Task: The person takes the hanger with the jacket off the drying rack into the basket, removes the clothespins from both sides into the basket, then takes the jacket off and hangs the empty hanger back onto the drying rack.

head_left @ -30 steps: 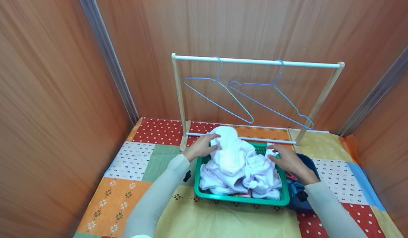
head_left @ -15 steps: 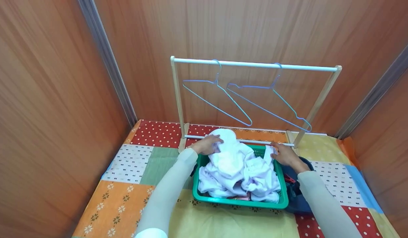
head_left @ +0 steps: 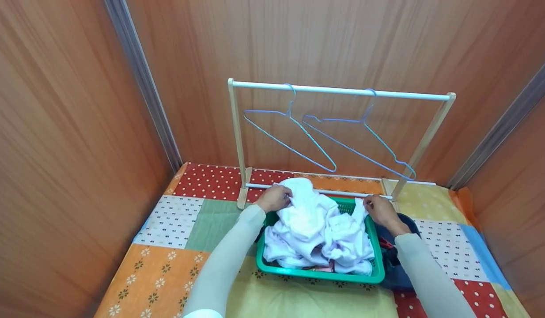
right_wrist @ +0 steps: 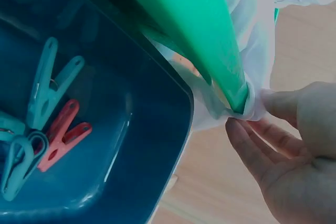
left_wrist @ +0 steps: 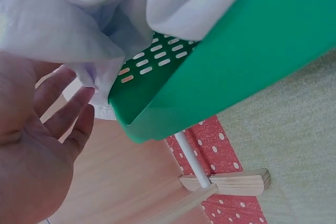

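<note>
A heap of crumpled white cloth (head_left: pixel 305 221) fills the green plastic basket (head_left: pixel 321 276) and rises over its back rim. At the heap's back left, my left hand (head_left: pixel 274 198) pinches a fold of the cloth; in the left wrist view, the fingers (left_wrist: pixel 68 111) curl to a gathered bit beside the basket corner. My right hand (head_left: pixel 382 211) is at the back right corner. Its thumb and fingertips pinch an edge of white cloth (right_wrist: pixel 255 72) that drapes over the basket's rim in the right wrist view. A pinkish item (head_left: pixel 324 267) shows under the heap at the front.
Behind the basket stands a small rack (head_left: pixel 343 90) with two wire hangers (head_left: pixel 312 139) (head_left: pixel 361 154) on its bar. A dark blue bin (right_wrist: pixel 152 145) holding teal clothespins (right_wrist: pixel 44 87) and a red clothespin (right_wrist: pixel 63 137) sits right of the basket. Wood-grain panels enclose the patchwork cover (head_left: pixel 166 265).
Both hands have gone from spread fingers over the cloth to pinching it. The right hand moved slightly left to the corner. The view has tilted slightly up.
</note>
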Action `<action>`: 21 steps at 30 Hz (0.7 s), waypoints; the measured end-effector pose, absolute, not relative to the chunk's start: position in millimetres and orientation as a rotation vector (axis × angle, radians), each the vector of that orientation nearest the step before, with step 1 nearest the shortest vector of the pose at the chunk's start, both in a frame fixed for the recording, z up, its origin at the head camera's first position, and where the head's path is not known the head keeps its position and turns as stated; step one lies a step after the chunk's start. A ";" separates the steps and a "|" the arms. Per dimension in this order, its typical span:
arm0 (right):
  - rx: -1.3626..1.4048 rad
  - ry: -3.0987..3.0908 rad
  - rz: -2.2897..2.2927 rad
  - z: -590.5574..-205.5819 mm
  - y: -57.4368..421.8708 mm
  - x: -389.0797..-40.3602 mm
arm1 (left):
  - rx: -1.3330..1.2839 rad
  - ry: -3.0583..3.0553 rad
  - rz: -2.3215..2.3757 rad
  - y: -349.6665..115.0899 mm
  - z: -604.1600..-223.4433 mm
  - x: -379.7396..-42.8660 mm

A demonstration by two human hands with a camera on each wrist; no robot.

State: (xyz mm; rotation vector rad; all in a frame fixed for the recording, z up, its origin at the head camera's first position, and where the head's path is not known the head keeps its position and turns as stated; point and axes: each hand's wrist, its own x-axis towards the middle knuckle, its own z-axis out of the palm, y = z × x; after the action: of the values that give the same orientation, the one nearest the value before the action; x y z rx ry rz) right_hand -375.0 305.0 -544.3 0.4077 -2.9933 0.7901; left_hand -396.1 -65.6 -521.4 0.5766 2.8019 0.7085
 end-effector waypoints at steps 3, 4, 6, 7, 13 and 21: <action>0.358 -3.002 0.853 -541.2 304.3 -371.5 | 0.590 2.740 0.786 -69.3 -517.9 -392.8; 0.349 -3.000 0.874 -539.6 304.0 -370.1 | 0.586 2.709 0.822 -70.8 -516.1 -391.1; 0.338 -2.974 0.911 -536.4 303.0 -367.0 | 0.583 2.656 0.900 -74.2 -511.9 -387.4; 0.339 -2.953 0.931 -534.6 302.0 -365.4 | 0.584 2.630 0.952 -75.8 -509.5 -385.4; 0.392 -2.838 1.078 -524.8 292.0 -349.7 | 0.607 2.534 1.145 -80.9 -498.8 -364.2; 0.475 -2.760 1.237 -503.3 267.5 -311.7 | 0.766 2.553 1.082 -69.5 -489.2 -323.6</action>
State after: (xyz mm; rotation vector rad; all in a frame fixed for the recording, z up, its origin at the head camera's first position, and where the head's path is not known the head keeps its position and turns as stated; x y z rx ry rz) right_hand -311.7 267.5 -503.3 0.4753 -2.7604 1.2372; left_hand -323.6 -69.5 -489.2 0.7658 2.5530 1.0824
